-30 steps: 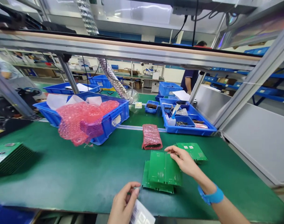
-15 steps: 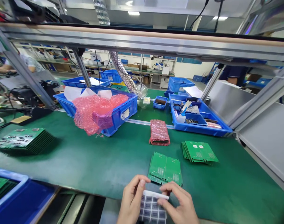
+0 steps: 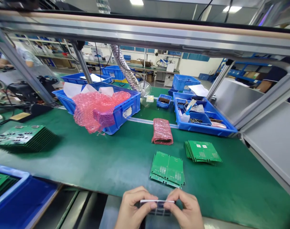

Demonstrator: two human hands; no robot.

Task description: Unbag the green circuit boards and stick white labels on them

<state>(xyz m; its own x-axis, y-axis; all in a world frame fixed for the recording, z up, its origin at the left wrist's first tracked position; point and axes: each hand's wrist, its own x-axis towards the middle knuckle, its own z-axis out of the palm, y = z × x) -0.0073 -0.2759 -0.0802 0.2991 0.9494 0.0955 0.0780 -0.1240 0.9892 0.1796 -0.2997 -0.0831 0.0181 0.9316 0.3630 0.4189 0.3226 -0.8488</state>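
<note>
Between my two hands, at the bench's front edge, is a label sheet (image 3: 160, 210) with rows of dark grey rectangles parted by pale lines. Its white top edge is folded and seen almost edge-on. My left hand (image 3: 134, 206) pinches the left end of that edge between thumb and fingers. The right end is pinched the same way by my right hand (image 3: 186, 207). Just beyond my fingers lies a small stack of green circuit boards (image 3: 167, 168). Farther right sits another stack of green boards (image 3: 203, 151), its top one bearing two small white labels.
A pink bubble-wrapped packet (image 3: 162, 131) lies behind the boards. Blue bins stand at the back: one bin (image 3: 128, 109) with pink bubble wrap (image 3: 97, 106), one tray (image 3: 207, 129) with small parts and a bottle. Populated boards (image 3: 25, 137) are stacked at left.
The label sheet has tipped from showing its face to nearly edge-on. My right hand has come down onto its top edge, and both hands now pinch it. The view has tilted slightly.
</note>
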